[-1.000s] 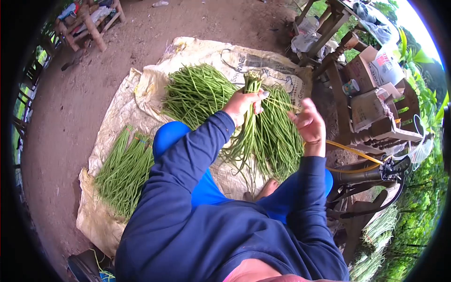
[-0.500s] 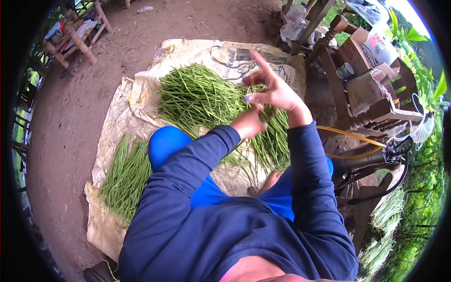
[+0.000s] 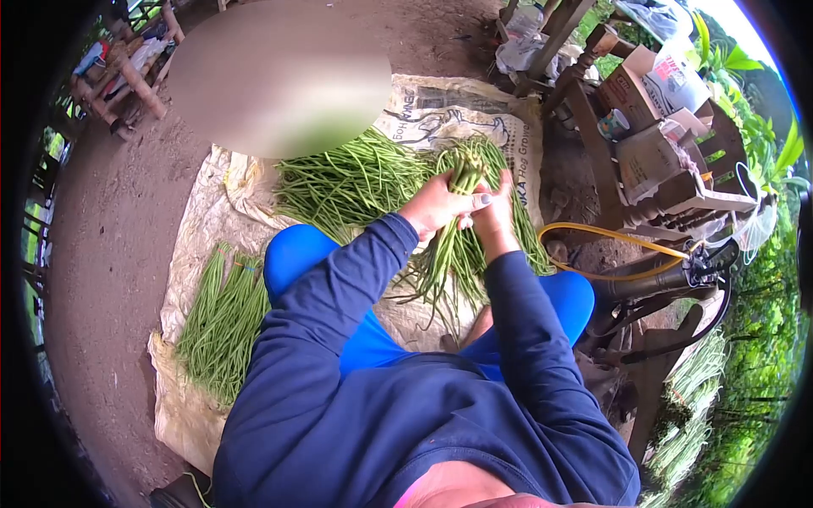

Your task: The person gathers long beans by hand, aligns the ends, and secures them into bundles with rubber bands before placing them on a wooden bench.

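Observation:
A bunch of long green beans (image 3: 467, 173) stands upright between my hands, its cut ends bundled at the top and its tails hanging toward the sack. My left hand (image 3: 434, 206) is wrapped round the bunch from the left. From the other side my right hand (image 3: 494, 218) is closed on it too, its fingers partly hidden. Just left of the hands lies a large loose heap of long beans (image 3: 347, 186). More beans (image 3: 518, 195) spread out behind and right of the held bunch. Several tied bundles (image 3: 220, 326) rest beside my left knee.
Flattened woven sacks (image 3: 199, 207) cover the dirt floor under the beans. A wooden bench (image 3: 597, 157) with cardboard boxes (image 3: 648, 165) stands at right, near a sprayer tank (image 3: 648, 284) with a yellow hose (image 3: 614, 237). A blurred oval hides the upper left.
My right hand was raised with fingers spread above the beans; it has come down and closed on the bunch. The bunch now stands upright in both hands.

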A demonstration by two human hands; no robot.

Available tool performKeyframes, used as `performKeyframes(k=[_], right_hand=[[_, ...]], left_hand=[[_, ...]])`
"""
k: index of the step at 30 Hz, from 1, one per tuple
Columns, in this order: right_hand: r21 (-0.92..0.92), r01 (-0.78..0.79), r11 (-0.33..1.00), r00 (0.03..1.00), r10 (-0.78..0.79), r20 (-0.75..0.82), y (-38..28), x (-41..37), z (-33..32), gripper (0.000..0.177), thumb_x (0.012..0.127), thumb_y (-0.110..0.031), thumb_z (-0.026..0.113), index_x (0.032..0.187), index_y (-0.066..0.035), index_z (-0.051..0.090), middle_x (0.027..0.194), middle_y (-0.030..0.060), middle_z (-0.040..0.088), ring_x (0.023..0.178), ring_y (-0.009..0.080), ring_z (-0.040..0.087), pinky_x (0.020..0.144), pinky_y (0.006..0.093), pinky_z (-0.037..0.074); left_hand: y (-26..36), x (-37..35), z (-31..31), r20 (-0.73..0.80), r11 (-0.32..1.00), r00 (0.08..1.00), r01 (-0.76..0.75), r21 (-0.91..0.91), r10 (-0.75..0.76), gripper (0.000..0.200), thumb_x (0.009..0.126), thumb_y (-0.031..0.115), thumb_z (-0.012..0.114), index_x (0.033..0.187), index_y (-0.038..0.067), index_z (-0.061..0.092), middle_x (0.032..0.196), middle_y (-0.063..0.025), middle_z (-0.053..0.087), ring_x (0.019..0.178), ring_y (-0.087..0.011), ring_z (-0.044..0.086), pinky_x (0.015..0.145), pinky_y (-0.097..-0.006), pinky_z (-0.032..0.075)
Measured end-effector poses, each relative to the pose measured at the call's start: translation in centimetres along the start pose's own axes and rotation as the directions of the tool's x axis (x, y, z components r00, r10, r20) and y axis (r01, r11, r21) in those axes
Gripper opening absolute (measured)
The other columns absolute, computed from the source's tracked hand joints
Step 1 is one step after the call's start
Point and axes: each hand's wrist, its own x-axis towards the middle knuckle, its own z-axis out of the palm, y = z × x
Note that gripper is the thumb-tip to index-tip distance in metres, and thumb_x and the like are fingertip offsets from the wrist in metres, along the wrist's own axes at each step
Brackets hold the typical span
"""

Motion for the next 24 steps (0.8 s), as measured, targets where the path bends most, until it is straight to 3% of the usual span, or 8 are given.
performKeyframes(k=[6, 8, 12, 16, 18, 20, 22, 24], right_hand=[[0.140, -0.284, 0.949, 0.747, 0.127, 0.652, -4.2, -2.0, 2.4, 0.105, 0.081, -0.052, 0.069, 0.151, -0.032, -0.007, 0.127, 0.0150, 0.042, 0.112, 0.0355, 0.049, 0.085, 0.0516, 0.048], [-0.309, 0.532, 0.788, 0.705, -0.211, 0.677, -8.8, -2.9, 5.9, 0.105, 0.083, -0.029, 0.074, 0.154, -0.025, -0.003, 0.133, 0.0158, 0.050, 0.119, 0.0301, 0.051, 0.087, 0.0481, 0.048], [-0.636, 0.427, 0.642, 0.609, 0.316, 0.727, -13.1, -8.6, 11.1, 0.094, 0.072, 0.006, 0.076, 0.150, -0.014, 0.028, 0.102, 0.0099, 0.068, 0.085, 0.0133, 0.065, 0.076, 0.0296, 0.053], [-0.506, 0.371, 0.779, 0.682, 0.141, 0.718, -10.8, -13.4, 10.1, 0.065, 0.082, 0.003, 0.066, 0.142, -0.009, 0.043, 0.076, 0.0062, 0.069, 0.068, 0.0066, 0.062, 0.062, 0.0220, 0.050], [-0.567, 0.070, 0.820, 0.876, 0.221, 0.428, -10.7, -10.4, 6.3, 0.063, 0.083, 0.002, 0.059, 0.143, -0.011, 0.041, 0.089, 0.0100, 0.070, 0.066, 0.0122, 0.064, 0.062, 0.0248, 0.053], [0.554, -0.506, 0.661, 0.671, -0.101, 0.735, -9.4, -7.0, 3.6, 0.063, 0.084, 0.000, 0.051, 0.143, -0.011, 0.036, 0.114, 0.0178, 0.063, 0.079, 0.0190, 0.067, 0.072, 0.0312, 0.056], [0.504, -0.120, 0.855, 0.982, 0.029, 0.185, -7.9, -6.1, 4.2, 0.061, 0.089, -0.006, 0.051, 0.145, -0.014, 0.028, 0.134, 0.0244, 0.048, 0.103, 0.0256, 0.062, 0.085, 0.0373, 0.055], [0.488, -0.320, 0.812, 0.876, 0.059, 0.478, -2.4, -1.5, -0.4, 0.055, 0.099, -0.042, 0.043, 0.145, -0.017, 0.027, 0.143, 0.0262, 0.038, 0.128, 0.0369, 0.044, 0.105, 0.0533, 0.039]], left_hand=[[1.0, 0.4, -2.8, 0.004, 0.994, 0.997, 0.081, -0.069, -0.081, 0.072, 0.085, 0.072, 0.046, 0.120, 0.009, 0.044, 0.071, -0.0018, 0.051, 0.057, -0.0099, 0.049, 0.050, -0.0265, 0.047], [-0.2, -0.1, -2.0, 0.147, 0.973, 0.972, 0.160, 0.168, -0.185, 0.066, 0.091, 0.066, 0.043, 0.122, 0.008, 0.044, 0.070, -0.0022, 0.052, 0.056, -0.0092, 0.050, 0.048, -0.0270, 0.047], [-3.7, -0.7, 0.0, 0.257, 0.871, 0.887, 0.256, 0.420, -0.385, 0.042, 0.097, 0.046, 0.046, 0.116, 0.009, 0.051, 0.066, -0.0045, 0.055, 0.058, -0.0126, 0.058, 0.049, -0.0287, 0.048], [-9.3, 6.4, -5.0, 0.226, 0.913, 0.924, -0.354, 0.202, 0.308, 0.020, 0.088, 0.018, 0.064, 0.101, 0.004, 0.067, 0.067, -0.0055, 0.060, 0.047, -0.0128, 0.053, 0.041, -0.0284, 0.046], [0.5, 0.6, -3.5, -0.074, 0.997, 0.995, 0.072, 0.020, -0.071, 0.035, 0.085, 0.007, 0.068, 0.119, 0.006, 0.060, 0.077, -0.0015, 0.061, 0.058, -0.0076, 0.055, 0.048, -0.0239, 0.047], [1.4, -0.8, -1.6, -0.052, 0.996, 0.998, -0.048, -0.069, 0.044, 0.032, 0.085, 0.010, 0.070, 0.115, 0.006, 0.061, 0.077, 0.0002, 0.060, 0.050, -0.0058, 0.049, 0.045, -0.0214, 0.044], [1.2, -2.2, 0.6, 0.122, 0.987, 0.992, -0.003, -0.162, 0.023, 0.036, 0.083, 0.014, 0.074, 0.115, 0.007, 0.060, 0.073, 0.0016, 0.059, 0.047, -0.0049, 0.046, 0.044, -0.0213, 0.044], [-0.5, -2.2, 1.3, 0.253, 0.991, 0.966, 0.079, -0.111, -0.049, 0.030, 0.087, 0.029, 0.071, 0.110, 0.012, 0.060, 0.061, 0.0016, 0.051, 0.045, -0.0077, 0.046, 0.046, -0.0263, 0.044]])
